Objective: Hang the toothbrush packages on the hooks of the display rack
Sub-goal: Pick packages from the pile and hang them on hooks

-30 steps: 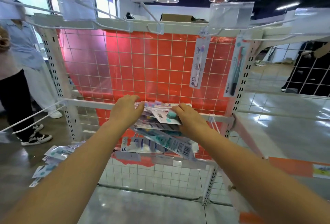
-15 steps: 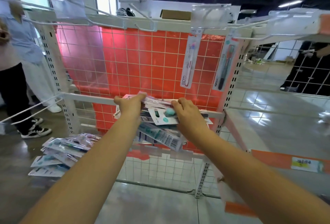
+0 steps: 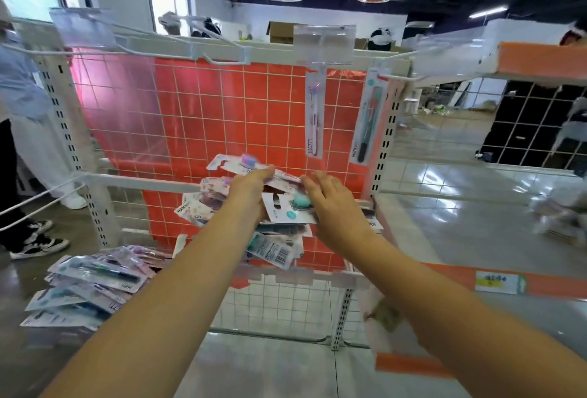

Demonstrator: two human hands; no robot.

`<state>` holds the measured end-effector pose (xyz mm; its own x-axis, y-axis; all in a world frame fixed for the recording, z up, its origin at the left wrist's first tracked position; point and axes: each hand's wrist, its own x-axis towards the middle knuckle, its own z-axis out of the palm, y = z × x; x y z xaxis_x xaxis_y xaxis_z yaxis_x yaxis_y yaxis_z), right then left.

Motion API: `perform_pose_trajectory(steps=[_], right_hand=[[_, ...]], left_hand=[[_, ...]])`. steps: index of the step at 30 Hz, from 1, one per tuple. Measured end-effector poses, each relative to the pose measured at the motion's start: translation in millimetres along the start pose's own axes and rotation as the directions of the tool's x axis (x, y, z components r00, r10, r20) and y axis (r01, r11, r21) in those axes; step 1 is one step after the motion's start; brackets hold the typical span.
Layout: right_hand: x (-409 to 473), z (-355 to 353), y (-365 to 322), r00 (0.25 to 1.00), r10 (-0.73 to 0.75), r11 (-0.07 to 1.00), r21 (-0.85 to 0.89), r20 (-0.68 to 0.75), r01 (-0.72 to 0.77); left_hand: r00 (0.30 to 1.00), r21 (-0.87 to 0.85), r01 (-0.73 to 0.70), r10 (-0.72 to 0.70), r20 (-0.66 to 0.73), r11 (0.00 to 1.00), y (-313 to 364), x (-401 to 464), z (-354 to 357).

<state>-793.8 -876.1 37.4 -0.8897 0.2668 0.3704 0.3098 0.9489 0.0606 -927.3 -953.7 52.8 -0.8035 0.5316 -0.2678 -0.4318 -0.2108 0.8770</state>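
Head view: left hand [image 3: 251, 189] gripping fanned clear-plastic toothbrush packages [image 3: 254, 204], now raised toward white wire hooks [image 3: 222, 59]; right hand [image 3: 330, 204] loosened, fingers open, selecting one.

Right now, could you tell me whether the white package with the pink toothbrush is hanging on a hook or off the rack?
Hanging. The white package dangles upright from a hook at the rack's top rail.
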Motion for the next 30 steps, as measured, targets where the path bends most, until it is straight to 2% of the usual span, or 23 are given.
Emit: perform_pose_trajectory(steps=[3,7,12,18,21,23,25,28,30], right_hand=[[-7,-1,4,1.000,-0.004,1.000,0.003,-0.021,0.004],[-14,-5,12,0.995,0.086,0.995,0.057,-0.041,-0.083],[-21,-22,12,0.990,0.136,0.984,0.112,0.045,-0.141],[-29,-13,11,0.996,0.079,0.997,0.009,0.029,-0.080],[-32,-2,24,0.991,0.128,0.991,-0.024,-0.026,-0.128],[-33,3,33,0.981,0.178,0.984,-0.009,-0.077,-0.179],[-33,4,37,0.962,0.252,0.966,0.090,-0.104,-0.243],[-30,3,38,0.919,0.373,0.896,0.308,-0.131,-0.319],[-28,1,38,0.897,0.424,0.856,0.377,-0.123,-0.353]], left_hand=[[0.997,-0.041,-0.069,0.071,0.040,0.997,11,-8,3],[0.981,-0.173,-0.167,0.181,0.070,0.971,31,-14,2],[0.970,0.013,-0.239,0.239,0.036,0.971,33,-18,-8],[0.962,-0.074,-0.274,0.273,-0.018,0.959,28,-21,-19],[0.925,-0.083,-0.372,0.362,-0.116,0.924,32,-20,-24],[0.906,-0.036,-0.410,0.403,-0.128,0.911,33,-21,-25],[0.913,0.014,-0.405,0.405,-0.052,0.914,29,-27,-22],[0.918,0.111,-0.385,0.368,0.146,0.916,16,-32,-16],[0.907,0.165,-0.384,0.338,0.251,0.908,8,-34,-14]])
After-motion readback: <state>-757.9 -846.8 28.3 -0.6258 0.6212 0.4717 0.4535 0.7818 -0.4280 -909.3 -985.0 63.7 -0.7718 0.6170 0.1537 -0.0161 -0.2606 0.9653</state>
